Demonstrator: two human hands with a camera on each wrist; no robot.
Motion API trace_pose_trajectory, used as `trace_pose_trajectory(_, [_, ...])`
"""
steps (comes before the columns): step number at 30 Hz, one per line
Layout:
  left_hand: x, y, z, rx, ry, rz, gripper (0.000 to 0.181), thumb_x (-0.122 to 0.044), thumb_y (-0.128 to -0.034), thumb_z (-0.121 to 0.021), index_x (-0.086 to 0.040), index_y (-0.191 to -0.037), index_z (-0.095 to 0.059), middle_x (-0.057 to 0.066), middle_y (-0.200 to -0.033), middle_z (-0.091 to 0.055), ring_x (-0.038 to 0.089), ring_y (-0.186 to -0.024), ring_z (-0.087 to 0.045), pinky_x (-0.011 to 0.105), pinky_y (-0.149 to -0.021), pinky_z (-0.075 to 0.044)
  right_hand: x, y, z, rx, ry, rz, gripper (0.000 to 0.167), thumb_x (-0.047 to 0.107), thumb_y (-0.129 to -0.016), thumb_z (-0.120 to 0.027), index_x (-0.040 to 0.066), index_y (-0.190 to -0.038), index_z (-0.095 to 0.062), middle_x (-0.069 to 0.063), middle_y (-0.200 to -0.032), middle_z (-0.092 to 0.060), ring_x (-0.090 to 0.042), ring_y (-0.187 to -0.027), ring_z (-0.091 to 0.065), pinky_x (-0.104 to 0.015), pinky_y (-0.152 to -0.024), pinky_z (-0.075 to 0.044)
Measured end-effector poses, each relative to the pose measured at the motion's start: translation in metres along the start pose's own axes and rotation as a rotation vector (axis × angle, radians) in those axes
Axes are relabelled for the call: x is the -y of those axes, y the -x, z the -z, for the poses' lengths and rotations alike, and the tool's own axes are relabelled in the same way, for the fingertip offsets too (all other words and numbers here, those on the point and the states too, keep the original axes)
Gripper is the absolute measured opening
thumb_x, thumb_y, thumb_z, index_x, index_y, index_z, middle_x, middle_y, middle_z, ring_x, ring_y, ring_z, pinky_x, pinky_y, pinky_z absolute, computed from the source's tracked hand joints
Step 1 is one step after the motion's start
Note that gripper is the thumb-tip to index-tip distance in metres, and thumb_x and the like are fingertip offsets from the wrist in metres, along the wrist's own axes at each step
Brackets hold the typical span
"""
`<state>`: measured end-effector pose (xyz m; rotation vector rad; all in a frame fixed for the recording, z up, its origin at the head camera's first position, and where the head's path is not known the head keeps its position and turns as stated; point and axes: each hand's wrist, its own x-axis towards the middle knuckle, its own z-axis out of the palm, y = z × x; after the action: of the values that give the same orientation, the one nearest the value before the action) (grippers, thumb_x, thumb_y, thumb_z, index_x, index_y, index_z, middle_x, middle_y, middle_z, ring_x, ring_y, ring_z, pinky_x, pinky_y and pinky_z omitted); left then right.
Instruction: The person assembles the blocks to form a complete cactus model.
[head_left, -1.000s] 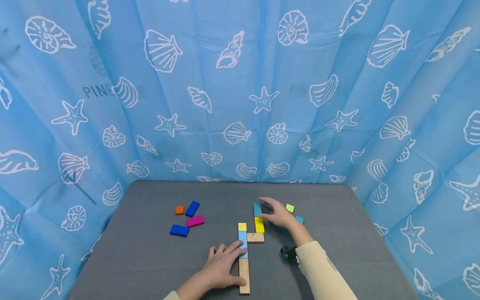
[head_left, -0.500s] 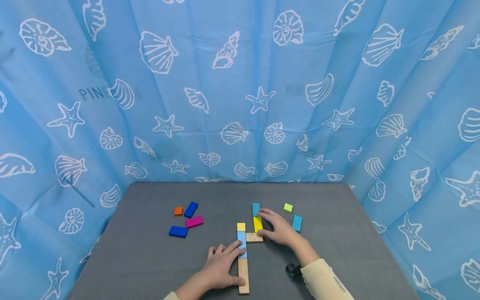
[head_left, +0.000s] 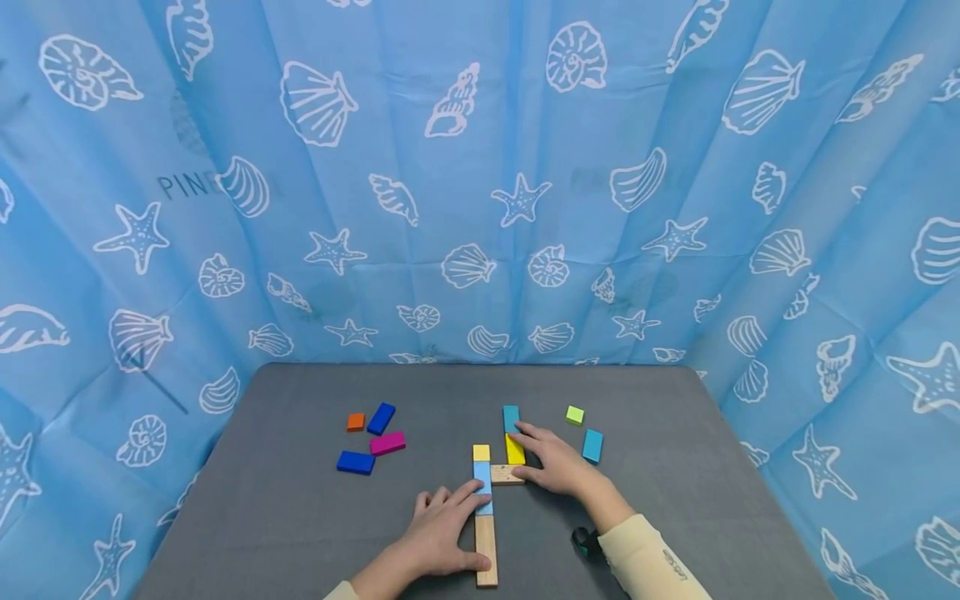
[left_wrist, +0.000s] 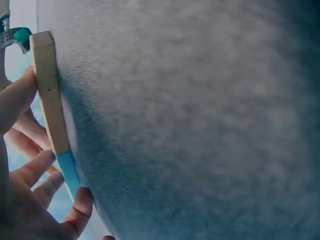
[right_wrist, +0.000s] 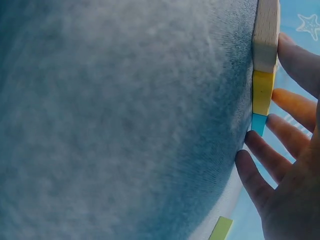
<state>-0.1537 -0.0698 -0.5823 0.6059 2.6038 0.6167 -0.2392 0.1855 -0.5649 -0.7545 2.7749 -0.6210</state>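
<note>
Nearest us, the left hand (head_left: 438,542) lay with fingers spread, thumb on the plain wooden block (head_left: 487,533) and fingertips on the light blue block (head_left: 482,472); the pale yellow block (head_left: 481,452) capped that row on the bench (head_left: 300,533). The speckled block (head_left: 503,474) branched off rightward, with the bright yellow block (head_left: 517,452) and teal block (head_left: 511,417) running on from it. The right hand (head_left: 558,467) stood wide too — touching this branch, clasping nothing. Farther out lay the lower blue block (head_left: 356,462), magenta block (head_left: 387,443), loose teal block (head_left: 592,446), orange block (head_left: 356,422), upper blue block (head_left: 381,418) and green block (head_left: 574,415). We judged the layout partway along — six blocks joined, six apart, perhaps left to add.
</note>
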Motion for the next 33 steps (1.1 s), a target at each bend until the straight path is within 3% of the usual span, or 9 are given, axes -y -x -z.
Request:
trace_pose_trajectory(4, [-0.002, 0.002, 0.004, -0.026, -0.015, -0.028, 0.083, -0.073, -0.0756, -0.072, -0.043, -0.148, -0.045, -0.008, -0.16, -0.037, 0.029, -0.119, -0.05, 0.063, -0.091, -0.035, 0.004, 0.0, 0.003, 0.001, 0.002, -0.006, 0.062, 0.043, -0.097, -0.066, 0.016, -0.15, -0.05, -0.01, -0.162, -0.036, -0.039, -0.145, -0.037, -0.06, -0.112, -0.037])
trace_pose_trajectory(8, [-0.003, 0.005, 0.009, -0.115, -0.002, -0.034, 0.08, -0.072, -0.08, -0.069, -0.037, -0.149, -0.048, -0.006, -0.161, -0.036, 0.032, -0.123, -0.05, 0.061, -0.09, -0.038, 0.006, -0.001, 0.004, -0.002, 0.009, 0.0, 0.062, 0.042, -0.097, -0.066, 0.015, -0.15, -0.05, -0.011, -0.162, -0.036, -0.04, -0.145, -0.038, -0.06, -0.111, -0.037])
trace_pose_trajectory(14, [0.007, 0.013, 0.021, -0.376, 0.034, 0.062, 0.069, -0.061, -0.0834, -0.072, -0.025, -0.141, -0.058, 0.003, -0.152, -0.048, 0.03, -0.123, -0.047, 0.059, -0.092, -0.039, 0.008, 0.002, 0.005, 0.007, 0.01, 0.006, 0.061, 0.039, -0.097, -0.067, 0.014, -0.15, -0.049, -0.012, -0.162, -0.036, -0.041, -0.145, -0.038, -0.06, -0.111, -0.037])
trace_pose_trajectory(18, [0.021, 0.023, 0.031, -0.549, 0.062, 0.145, 0.063, -0.055, -0.0828, -0.077, -0.024, -0.136, -0.062, 0.004, -0.145, -0.054, 0.032, -0.126, -0.046, 0.062, -0.095, -0.036, 0.009, 0.005, 0.007, 0.022, 0.024, 0.005, 0.062, 0.039, -0.097, -0.067, 0.013, -0.151, -0.048, -0.012, -0.162, -0.035, -0.041, -0.145, -0.037, -0.059, -0.111, -0.037])
trace_pose_trajectory(20, [0.032, 0.028, 0.035, -0.606, 0.057, 0.189, 0.061, -0.054, -0.0827, -0.077, -0.024, -0.135, -0.063, 0.003, -0.144, -0.055, 0.033, -0.126, -0.045, 0.062, -0.096, -0.035, 0.008, 0.006, 0.008, 0.026, 0.02, 0.002, 0.063, 0.038, -0.097, -0.067, 0.012, -0.151, -0.048, -0.012, -0.162, -0.035, -0.041, -0.145, -0.037, -0.059, -0.112, -0.037])
trace_pose_trajectory(24, [0.055, 0.037, 0.045, -0.642, 0.061, 0.284, 0.071, -0.053, -0.0823, -0.079, -0.019, -0.141, -0.058, 0.009, -0.144, -0.054, 0.039, -0.127, -0.042, 0.064, -0.097, -0.032, 0.008, 0.006, 0.007, 0.024, 0.006, -0.003, 0.062, 0.038, -0.097, -0.067, 0.012, -0.151, -0.048, -0.013, -0.162, -0.035, -0.041, -0.145, -0.037, -0.059, -0.111, -0.038])
trace_pose_trajectory(28, [0.078, 0.044, 0.052, -0.642, 0.089, 0.427, 0.091, -0.049, -0.0806, -0.081, -0.006, -0.151, -0.041, 0.024, -0.146, -0.045, 0.048, -0.128, -0.035, 0.069, -0.096, -0.03, 0.008, 0.005, 0.005, 0.019, 0.007, 0.001, 0.062, 0.039, -0.097, -0.067, 0.013, -0.151, -0.049, -0.012, -0.162, -0.035, -0.04, -0.145, -0.038, -0.058, -0.111, -0.038])
trace_pose_trajectory(33, [0.097, 0.046, 0.057, -0.627, 0.197, 0.588, 0.103, -0.044, -0.0806, -0.081, 0.008, -0.151, -0.027, 0.035, -0.145, -0.032, 0.054, -0.129, -0.026, 0.073, -0.099, -0.026, 0.008, 0.003, 0.005, 0.013, 0.012, -0.004, 0.063, 0.039, -0.097, -0.067, 0.013, -0.151, -0.049, -0.012, -0.162, -0.036, -0.04, -0.145, -0.038, -0.057, -0.111, -0.039])
